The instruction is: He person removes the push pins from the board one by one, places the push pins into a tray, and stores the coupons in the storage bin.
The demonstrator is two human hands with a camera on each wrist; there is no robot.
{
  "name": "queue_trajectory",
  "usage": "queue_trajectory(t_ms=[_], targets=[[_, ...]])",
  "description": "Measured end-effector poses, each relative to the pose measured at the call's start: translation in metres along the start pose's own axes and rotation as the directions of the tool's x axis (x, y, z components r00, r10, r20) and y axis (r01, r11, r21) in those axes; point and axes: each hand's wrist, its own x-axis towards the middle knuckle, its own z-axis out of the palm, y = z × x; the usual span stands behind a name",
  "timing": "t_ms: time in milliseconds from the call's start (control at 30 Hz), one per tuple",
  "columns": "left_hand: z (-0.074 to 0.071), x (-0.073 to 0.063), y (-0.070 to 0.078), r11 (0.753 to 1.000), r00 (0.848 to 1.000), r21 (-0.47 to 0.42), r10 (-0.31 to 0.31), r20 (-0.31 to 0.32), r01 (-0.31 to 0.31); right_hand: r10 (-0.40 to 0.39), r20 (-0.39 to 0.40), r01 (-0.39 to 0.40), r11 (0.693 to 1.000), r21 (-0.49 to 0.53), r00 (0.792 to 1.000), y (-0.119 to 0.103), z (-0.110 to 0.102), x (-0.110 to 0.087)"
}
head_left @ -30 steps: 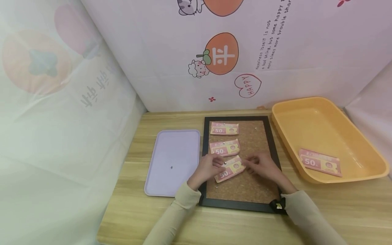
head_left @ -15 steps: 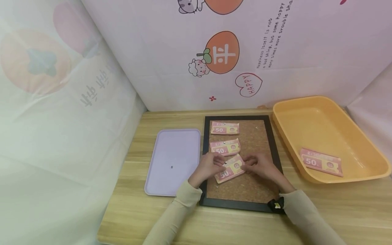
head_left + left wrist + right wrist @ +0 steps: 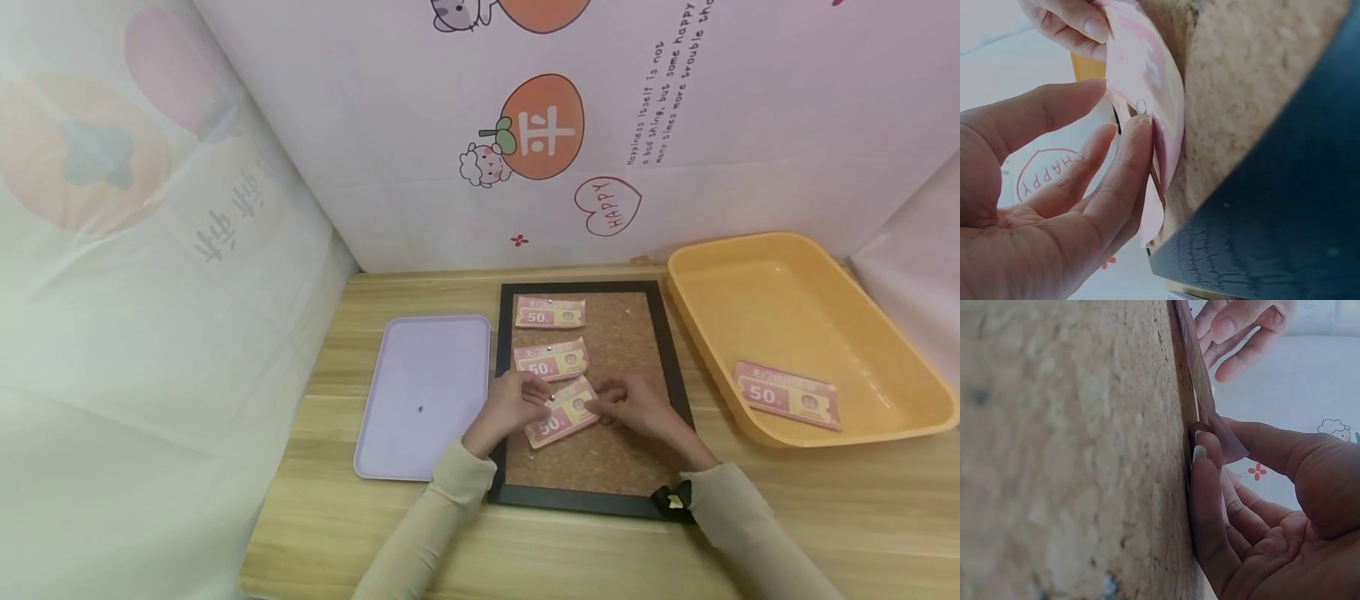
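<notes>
A pink-and-yellow paper coupon [image 3: 564, 419] printed with 50 lies slanted on the cork board [image 3: 600, 467]. My right hand [image 3: 633, 406] pinches its right end, thumb above and fingertips beneath, as the right wrist view shows; that end bends up off the cork. A small pushpin [image 3: 552, 397] sits at the coupon's upper edge. Around it is my left hand [image 3: 517, 406], fingertips right beside the pin [image 3: 1141, 106], the thumb held apart from the fingers. Two similar coupons, the upper coupon [image 3: 550, 313] and the middle coupon [image 3: 555, 363], are pinned above.
To the left lies a lilac tray [image 3: 431, 358] with one tiny dark pin [image 3: 420, 409] on it. A yellow bin [image 3: 780, 308] at the right contains another coupon [image 3: 787, 396]. The board's black frame [image 3: 577, 500] borders the cork, and printed cloth walls stand behind and left.
My right hand's thumb has slid slightly left onto the coupon's right end, which it now pinches. My left hand has stayed nearly in place beside the pin.
</notes>
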Motion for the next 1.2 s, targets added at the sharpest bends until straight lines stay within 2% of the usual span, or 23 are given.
queue_trajectory(t_ms=[333, 667, 1200], targets=[[0.003, 0.009, 0.002, 0.995, 1.0, 0.101, -0.025, -0.009, 0.025, -0.001, -0.008, 0.001, 1.0, -0.009, 1.0, -0.002, 0.002, 0.0], [0.006, 0.014, 0.007, 0.987, 1.0, 0.158, -0.021, 0.003, 0.021, -0.014, -0.015, 0.014, 1.0, 0.001, 1.0, -0.001, 0.001, 0.0], [0.01, 0.02, 0.005, 0.984, 1.0, 0.176, -0.031, -0.001, 0.031, 0.049, 0.004, -0.048, 0.999, -0.01, 0.999, 0.0, 0.001, 0.007]])
